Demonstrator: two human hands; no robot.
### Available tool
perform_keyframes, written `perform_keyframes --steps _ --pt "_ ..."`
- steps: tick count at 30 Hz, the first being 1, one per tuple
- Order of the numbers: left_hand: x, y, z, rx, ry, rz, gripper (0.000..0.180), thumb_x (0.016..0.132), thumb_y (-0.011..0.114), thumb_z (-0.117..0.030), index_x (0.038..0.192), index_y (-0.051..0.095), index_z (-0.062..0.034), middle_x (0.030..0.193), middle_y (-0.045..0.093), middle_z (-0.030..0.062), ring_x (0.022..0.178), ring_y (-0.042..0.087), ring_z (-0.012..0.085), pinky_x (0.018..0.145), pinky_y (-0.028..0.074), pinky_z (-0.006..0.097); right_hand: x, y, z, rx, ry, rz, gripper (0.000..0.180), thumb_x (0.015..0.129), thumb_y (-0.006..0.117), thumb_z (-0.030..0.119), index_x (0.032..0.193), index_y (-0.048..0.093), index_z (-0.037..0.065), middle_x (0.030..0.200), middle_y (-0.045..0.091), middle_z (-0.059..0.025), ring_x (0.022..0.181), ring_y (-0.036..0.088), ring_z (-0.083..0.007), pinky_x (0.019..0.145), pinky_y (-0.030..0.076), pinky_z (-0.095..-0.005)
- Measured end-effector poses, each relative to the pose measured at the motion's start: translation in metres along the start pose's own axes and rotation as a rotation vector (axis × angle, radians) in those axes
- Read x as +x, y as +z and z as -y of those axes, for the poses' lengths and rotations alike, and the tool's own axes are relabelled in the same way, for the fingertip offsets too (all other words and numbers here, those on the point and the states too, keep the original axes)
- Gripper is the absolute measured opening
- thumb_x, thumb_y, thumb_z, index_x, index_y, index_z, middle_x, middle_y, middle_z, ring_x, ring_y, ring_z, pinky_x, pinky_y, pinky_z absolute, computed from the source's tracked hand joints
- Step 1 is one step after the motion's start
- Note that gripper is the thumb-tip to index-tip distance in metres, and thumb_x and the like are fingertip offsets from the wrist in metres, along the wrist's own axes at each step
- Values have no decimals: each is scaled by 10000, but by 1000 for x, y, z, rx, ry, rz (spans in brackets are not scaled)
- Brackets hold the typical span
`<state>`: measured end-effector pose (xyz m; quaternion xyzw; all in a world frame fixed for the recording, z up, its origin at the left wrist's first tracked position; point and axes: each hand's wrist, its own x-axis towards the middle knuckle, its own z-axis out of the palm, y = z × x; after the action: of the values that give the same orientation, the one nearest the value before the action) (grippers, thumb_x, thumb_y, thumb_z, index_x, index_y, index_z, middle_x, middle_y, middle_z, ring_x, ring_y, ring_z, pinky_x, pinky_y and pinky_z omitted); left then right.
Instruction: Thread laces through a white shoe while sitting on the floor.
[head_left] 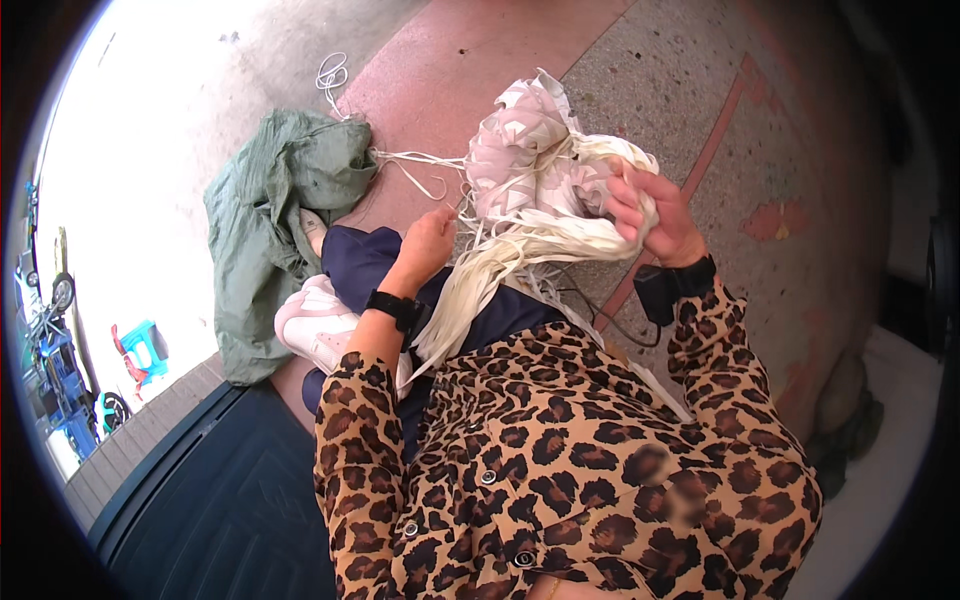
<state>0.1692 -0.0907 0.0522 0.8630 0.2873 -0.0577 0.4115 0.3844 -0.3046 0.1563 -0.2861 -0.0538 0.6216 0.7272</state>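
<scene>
My right hand is closed around a thick bundle of long cream strips. The strips trail from it across my dark trousers toward my lap. Just beyond lies a bulky pale pink-and-white piece, apparently made of folded or woven bands, touching the bundle. My left hand is to the left of the strips with its fingers drawn together in a pinch. Thin loose strands lie by its fingertips, but what it holds is too small to make out.
A crumpled green sack lies at the left, with thin white cords running from it to the pale piece. A pink-and-white shoe is below my left hand. A dark blue panelled door, a blue stool and parked vehicles are farther left.
</scene>
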Motion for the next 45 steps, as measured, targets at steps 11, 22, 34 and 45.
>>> perform_keyframes --steps 11,22,34,45 --pt "-17 -5 -184 -580 344 753 456 660 733 -160 1038 542 11 940 599 95 942 545 162 837 428 272 2 76 28 -14 -187 61 238 923 384 290 894 419 56 666 407 -3 618 463 -113 675 449 -294" --pt "-114 -148 -149 -456 196 -9 138 782 590 -82 895 577 -4 743 585 28 682 561 80 613 448 212 4 92 132 -213 -656 301 151 903 400 124 845 460 -2 806 492 -82 827 502 -194 878 399 -340" --pt "-140 -191 -45 -187 -6 -312 148 836 506 -183 823 533 -38 633 482 -15 547 468 59 532 384 204 41 94 157 -371 -522 362 132 900 407 92 874 454 -28 923 522 -130 1013 492 -284 1033 298 -432" --pt "-160 -105 -23 -256 -173 -28 95 825 527 -137 831 523 -43 603 434 -58 504 448 28 455 392 189 88 -20 178 -127 -27 -105 109 843 525 75 874 565 -22 965 585 -122 1029 510 -229 908 416 -353"
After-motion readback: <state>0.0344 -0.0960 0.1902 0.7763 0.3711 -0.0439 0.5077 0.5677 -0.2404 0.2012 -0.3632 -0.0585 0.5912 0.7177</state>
